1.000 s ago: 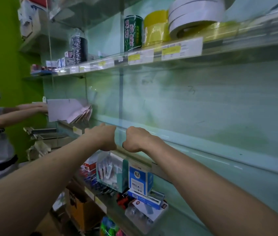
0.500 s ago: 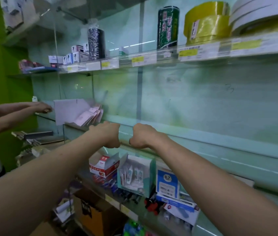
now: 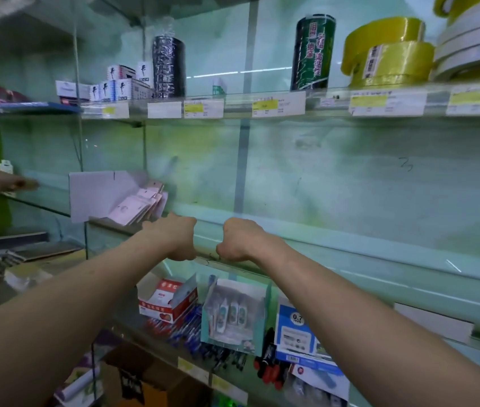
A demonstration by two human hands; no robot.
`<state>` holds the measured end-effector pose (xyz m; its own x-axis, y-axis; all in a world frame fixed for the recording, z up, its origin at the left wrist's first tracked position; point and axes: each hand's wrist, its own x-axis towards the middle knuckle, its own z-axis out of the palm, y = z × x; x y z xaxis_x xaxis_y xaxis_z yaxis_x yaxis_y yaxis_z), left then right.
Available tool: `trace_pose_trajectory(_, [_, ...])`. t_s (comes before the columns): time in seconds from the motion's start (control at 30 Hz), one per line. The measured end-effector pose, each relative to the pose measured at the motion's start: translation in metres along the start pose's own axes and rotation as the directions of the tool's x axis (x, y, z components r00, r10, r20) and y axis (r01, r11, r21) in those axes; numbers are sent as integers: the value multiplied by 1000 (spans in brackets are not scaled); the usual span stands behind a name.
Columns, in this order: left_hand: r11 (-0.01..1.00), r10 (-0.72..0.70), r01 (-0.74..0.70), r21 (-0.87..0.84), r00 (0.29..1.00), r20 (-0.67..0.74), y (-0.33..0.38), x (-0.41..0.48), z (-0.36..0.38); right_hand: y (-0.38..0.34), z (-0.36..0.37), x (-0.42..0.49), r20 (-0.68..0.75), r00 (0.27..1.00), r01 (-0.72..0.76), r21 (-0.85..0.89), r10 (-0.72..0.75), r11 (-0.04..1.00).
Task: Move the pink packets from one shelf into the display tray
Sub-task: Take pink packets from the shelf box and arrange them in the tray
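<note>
Up at the front lip of the middle glass shelf (image 3: pixel 379 277), the left hand (image 3: pixel 174 237) and right hand (image 3: pixel 241 239) sit side by side, near each other but apart, knuckles up. The fingers are tucked under and out of sight, so I can't tell whether either hand clasps the lip or anything else. Both forearms cover part of the shelf below, where a red-and-white box (image 3: pixel 168 301), a teal carton (image 3: pixel 236 312) and a blue card marked 0.7 (image 3: pixel 294 333) show only in part, their print too soft to read. At far left, another person's hand (image 3: pixel 1 182) is cut off by the frame edge and blurred. Now the pink packets (image 3: pixel 137 205): pale pink, flat, fanned and tilted like a hand of cards. They lean inside a white card display tray (image 3: pixel 95 195) on that same shelf, just left of the left hand. Whether the hand touches them, I can't say. A vertical glass partition (image 3: pixel 81 142) stands in front of the tray's left part. To the right of the hands, the shelf runs long and open to the frame edge, under the price labels (image 3: pixel 277 107) and yellow tape rolls (image 3: pixel 388 51) of the upper shelf.
</note>
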<state>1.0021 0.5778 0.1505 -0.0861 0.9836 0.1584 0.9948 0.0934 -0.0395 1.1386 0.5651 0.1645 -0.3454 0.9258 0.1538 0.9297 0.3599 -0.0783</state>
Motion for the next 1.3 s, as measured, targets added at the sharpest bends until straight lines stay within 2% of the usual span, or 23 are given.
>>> trace_pose_trajectory(0.33, [1000, 2, -2, 3, 1000, -26, -40, 94, 16, -2, 29, 112, -49, 999, -7, 47, 9, 999])
trace_pose_trajectory(0.57, [998, -53, 53, -36, 999, -9, -66, 154, 34, -6, 49, 186, -18, 999, 41, 77, -40, 996])
trace_pose_trajectory(0.8, [999, -47, 47, -18, 999, -4, -100, 189, 43, -21, 64, 228, -14, 997, 71, 79, -70, 994])
trace_pose_trajectory(0.93, [1000, 0, 0, -6, 999, -54, -126, 195, 37, -35, 67, 246, -25, 998, 60, 84, -58, 995])
trace_pose_trajectory(1.2, [999, -23, 24, -38, 999, 25, -193, 229, 52, -95, 77, 277, 5, 999, 44, 106, -45, 993])
trace_pose_trajectory(1.3, [998, 11, -9, -55, 999, 31, -205, 229, 52, -117, 76, 281, -11, 998, 61, 125, -60, 990])
